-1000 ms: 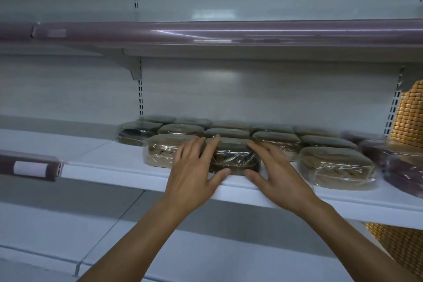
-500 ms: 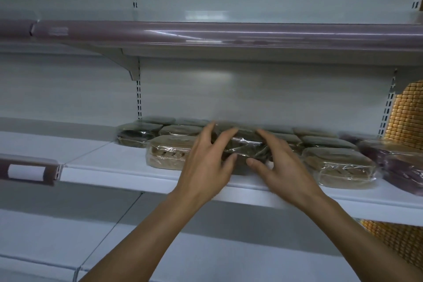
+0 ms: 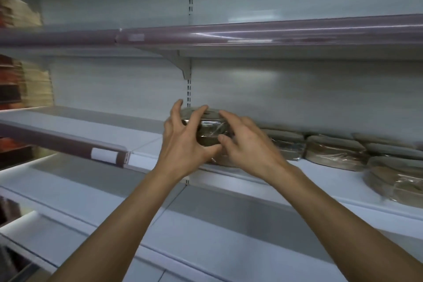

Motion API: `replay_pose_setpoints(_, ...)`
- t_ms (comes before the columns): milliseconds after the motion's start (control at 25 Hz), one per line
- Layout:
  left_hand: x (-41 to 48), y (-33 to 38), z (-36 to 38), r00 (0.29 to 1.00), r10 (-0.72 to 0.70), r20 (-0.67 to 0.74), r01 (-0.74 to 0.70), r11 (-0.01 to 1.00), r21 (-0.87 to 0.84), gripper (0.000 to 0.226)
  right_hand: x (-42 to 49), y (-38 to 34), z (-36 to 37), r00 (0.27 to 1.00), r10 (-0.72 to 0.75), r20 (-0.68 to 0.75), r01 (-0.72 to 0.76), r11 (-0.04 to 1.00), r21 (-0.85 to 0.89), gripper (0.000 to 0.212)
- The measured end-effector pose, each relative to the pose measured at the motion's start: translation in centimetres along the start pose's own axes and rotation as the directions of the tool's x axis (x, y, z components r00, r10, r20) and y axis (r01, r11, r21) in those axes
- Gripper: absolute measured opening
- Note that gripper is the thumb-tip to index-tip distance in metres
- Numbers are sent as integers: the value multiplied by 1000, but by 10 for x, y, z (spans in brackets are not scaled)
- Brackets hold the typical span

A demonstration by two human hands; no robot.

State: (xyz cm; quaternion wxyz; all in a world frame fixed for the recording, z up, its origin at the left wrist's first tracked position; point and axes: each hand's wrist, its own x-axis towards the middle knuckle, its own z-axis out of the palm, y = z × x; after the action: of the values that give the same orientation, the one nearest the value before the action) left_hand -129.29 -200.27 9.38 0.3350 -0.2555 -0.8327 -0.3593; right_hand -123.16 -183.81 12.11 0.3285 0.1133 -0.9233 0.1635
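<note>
The dark pack (image 3: 211, 131) is now riding in the air between both hands. A second ago it was sitting in the front of the row at the shelf's (image 3: 146, 152) front edge, with the hands only closing in on its sides. Half a second ago it was just tipping up off the board. It is now hanging clear above that front edge, near the left end of the row (image 3: 334, 151), and the other packs are trailing away to the right along the shelf. A lighter pack (image 3: 219, 160) is showing just under the hands, still lying on the shelf. The view is also swinging left, so more of the bare left stretch of the shelf is coming into sight. I take this to mean the pick-up is finished and the carry is under way. The pack is probably heading either onto a neighbouring pack or toward the bare left part, though the pictures are not settling which.

The left hand (image 3: 183, 144) is reaching up and forward. Its fingers are spreading and curling over the pack's top and left side, and its thumb is hooking under the near edge. The right hand (image 3: 249, 144) is mirroring it, with fingers curling onto the top right and the thumb pressing against the near face. Both are gripping the wrapped pack and sharing its weight between them. The forearms are rising from the lower corners of the view and converging at the pack.
</note>
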Motion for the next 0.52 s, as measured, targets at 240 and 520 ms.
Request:
replay_pose_setpoints(240, 0, -69, -22, 983, -177, -52, 179, 983, 31, 97, 25, -28, 53, 971, -173, 163, 177, 984, -12, 60)
replay_pose_setpoints(520, 0, -116, -3, 972, -235, 24, 235, 972, 16, 81, 27, -7, 71, 950, -225, 218, 265, 948, -176, 61)
